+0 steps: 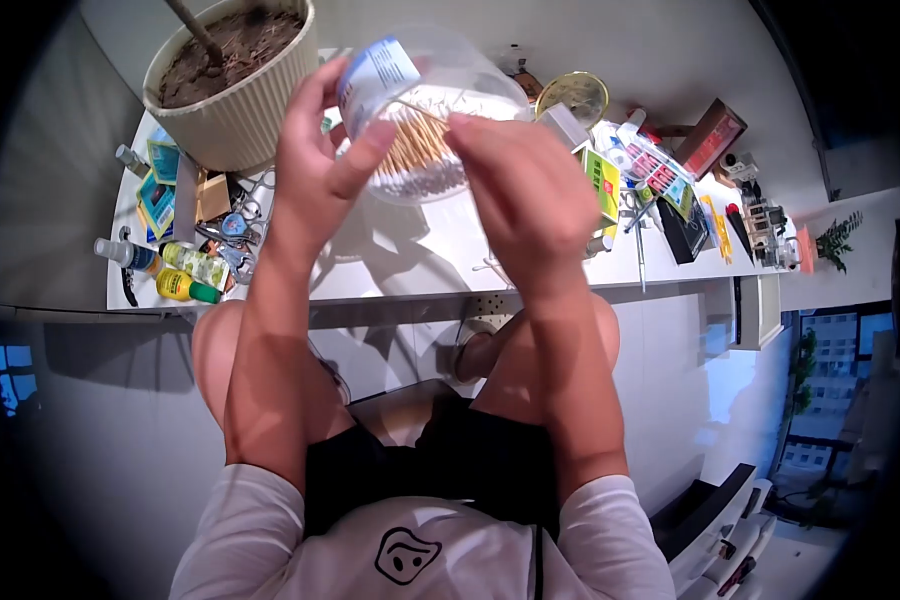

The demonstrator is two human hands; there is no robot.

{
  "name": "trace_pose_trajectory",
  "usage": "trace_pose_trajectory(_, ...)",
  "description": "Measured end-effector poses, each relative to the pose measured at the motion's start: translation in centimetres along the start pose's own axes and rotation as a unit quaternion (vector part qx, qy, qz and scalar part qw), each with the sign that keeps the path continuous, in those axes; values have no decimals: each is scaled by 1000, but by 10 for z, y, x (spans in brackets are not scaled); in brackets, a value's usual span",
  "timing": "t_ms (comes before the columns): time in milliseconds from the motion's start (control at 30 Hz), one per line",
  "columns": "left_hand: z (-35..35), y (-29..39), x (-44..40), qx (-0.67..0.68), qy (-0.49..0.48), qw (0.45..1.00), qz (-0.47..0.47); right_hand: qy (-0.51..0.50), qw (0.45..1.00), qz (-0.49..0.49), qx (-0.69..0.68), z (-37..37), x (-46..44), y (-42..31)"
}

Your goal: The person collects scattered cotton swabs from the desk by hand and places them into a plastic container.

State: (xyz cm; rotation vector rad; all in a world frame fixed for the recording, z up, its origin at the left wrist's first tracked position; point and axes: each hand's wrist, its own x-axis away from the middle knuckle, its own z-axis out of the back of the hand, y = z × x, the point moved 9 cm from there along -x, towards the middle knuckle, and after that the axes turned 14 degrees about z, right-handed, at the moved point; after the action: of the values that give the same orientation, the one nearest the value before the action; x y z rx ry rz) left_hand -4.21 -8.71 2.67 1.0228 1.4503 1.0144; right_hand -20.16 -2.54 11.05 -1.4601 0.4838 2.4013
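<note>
Left hand [315,150] grips the clear round plastic tub [480,80], right hand [525,190] looks pinched on a wooden-stick cotton swab [422,110], so swab-handling imo, and next move needs steadiness.

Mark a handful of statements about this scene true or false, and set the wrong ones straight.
1. The left hand grips a clear tub of cotton swabs. True.
2. The right hand lies flat on the white table. False: the right hand is raised at the clear tub, close to the cotton swabs.
3. The ribbed planter has brown soil in it. True.
4. The yellow bottle has a red cap. False: the cap on the yellow bottle is green.
5. The white T-shirt bears a black face-like print. True.
6. The sticks of the cotton swabs are bright blue. False: the sticks are tan, like bare wood.
</note>
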Motion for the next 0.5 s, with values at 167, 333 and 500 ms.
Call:
trace_pose_trajectory(167,-31,-5,8,12,-33,999,10,-99,988,8,120,-11,14,-7)
trace_pose_trajectory(333,-43,-8,15,-1,-45,999,9,-177,973,-67,131,-13,27,0)
trace_pose_trajectory(500,-47,-4,20,10,-43,999,8,-132,981,-80,119,-5,25,2)
